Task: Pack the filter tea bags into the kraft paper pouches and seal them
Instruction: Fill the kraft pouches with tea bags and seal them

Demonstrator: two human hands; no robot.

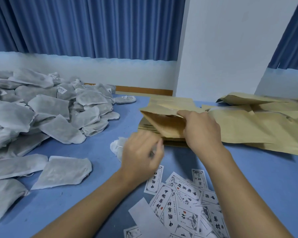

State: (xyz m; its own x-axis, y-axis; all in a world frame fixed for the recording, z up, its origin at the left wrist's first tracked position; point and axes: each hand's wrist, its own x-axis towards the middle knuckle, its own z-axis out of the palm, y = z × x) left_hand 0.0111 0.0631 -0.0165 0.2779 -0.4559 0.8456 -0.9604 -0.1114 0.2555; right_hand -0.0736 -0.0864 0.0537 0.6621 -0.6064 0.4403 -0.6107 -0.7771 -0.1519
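**Open lane between the piles**

Bare worktop (127, 115) runs between the tea bag heap (46, 109) on the left and the kraft pouches (258, 124) on the right. At the near middle, printed labels (184, 200) lie scattered, with bare blue surface to their right.

A small packing workroom: heaped tea bags (41, 109), kraft pouches (256, 124), labels (182, 200), blue curtains (93, 26).

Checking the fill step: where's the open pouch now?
Head view, right of centre: the right hand grips the open pouch above the pouch stack, the left hand holding a tea bag just below-left.
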